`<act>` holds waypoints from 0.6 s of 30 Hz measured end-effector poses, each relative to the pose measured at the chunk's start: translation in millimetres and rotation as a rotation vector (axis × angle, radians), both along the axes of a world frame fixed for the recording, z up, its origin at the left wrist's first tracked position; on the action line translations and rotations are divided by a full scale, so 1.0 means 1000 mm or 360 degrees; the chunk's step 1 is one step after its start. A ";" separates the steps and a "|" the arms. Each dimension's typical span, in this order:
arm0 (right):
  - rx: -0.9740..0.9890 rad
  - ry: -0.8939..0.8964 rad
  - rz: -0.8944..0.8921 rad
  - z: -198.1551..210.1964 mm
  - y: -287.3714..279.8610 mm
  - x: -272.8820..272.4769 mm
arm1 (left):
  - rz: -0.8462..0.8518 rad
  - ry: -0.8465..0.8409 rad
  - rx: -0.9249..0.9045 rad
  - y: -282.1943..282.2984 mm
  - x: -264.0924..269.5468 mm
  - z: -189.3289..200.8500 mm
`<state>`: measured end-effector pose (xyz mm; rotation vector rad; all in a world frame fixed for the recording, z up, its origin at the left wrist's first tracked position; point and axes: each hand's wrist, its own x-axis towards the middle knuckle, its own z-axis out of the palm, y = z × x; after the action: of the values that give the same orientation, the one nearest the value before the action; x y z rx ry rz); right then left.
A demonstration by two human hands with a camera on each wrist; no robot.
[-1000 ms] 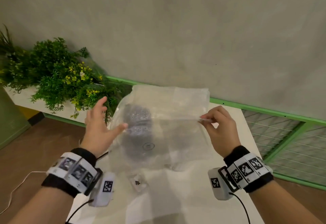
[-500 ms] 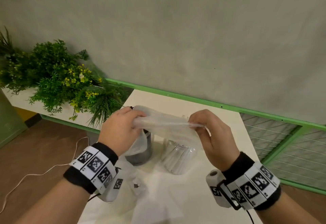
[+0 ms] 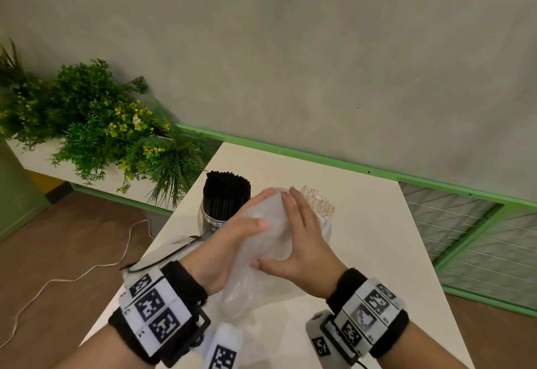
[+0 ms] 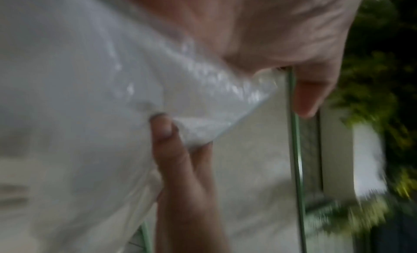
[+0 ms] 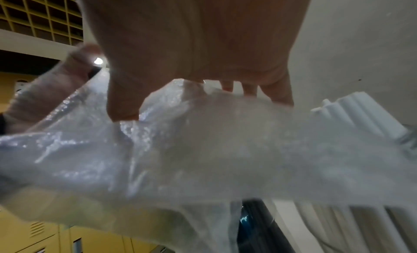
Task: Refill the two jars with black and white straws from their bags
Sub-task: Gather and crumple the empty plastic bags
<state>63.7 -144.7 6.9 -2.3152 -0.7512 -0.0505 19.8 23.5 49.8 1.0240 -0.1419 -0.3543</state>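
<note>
A crumpled clear plastic bag [image 3: 268, 248] is squeezed between both hands above the white table [image 3: 369, 258]. My left hand [image 3: 257, 213] holds its left side, thumb on top. My right hand [image 3: 286, 227] covers its right side, fingers straight on top and thumb underneath. The left wrist view shows the bag [image 4: 108, 96] against the palm, blurred. In the right wrist view the bag [image 5: 203, 150] bulges under thumb and fingers. A glass jar packed with black straws [image 3: 226, 198] stands just behind my left hand. White straws [image 3: 318, 204] in the second jar show behind my right hand; these white straws [image 5: 354, 112] also appear in the right wrist view.
A green plant [image 3: 101, 136] on a white ledge fills the left. A green rail [image 3: 319, 161] runs along the grey wall behind the table. Wire mesh [image 3: 470, 241] lies to the right. A thin black cord [image 3: 171, 251] lies on the table's left edge, a white cable [image 3: 72, 278] on the floor.
A second ago the bag was stretched flat between my hands. They have since come together and lower, bunching it into a wad in front of the jars.
</note>
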 end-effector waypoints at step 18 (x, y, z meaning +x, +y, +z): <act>0.0112 0.0385 -0.0165 -0.001 0.010 0.006 | 0.0577 -0.1257 0.2327 -0.006 -0.004 -0.047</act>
<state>69.7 -135.1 5.5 -2.2406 -0.4999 0.1517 15.8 17.2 3.0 2.5637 -0.4240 0.4135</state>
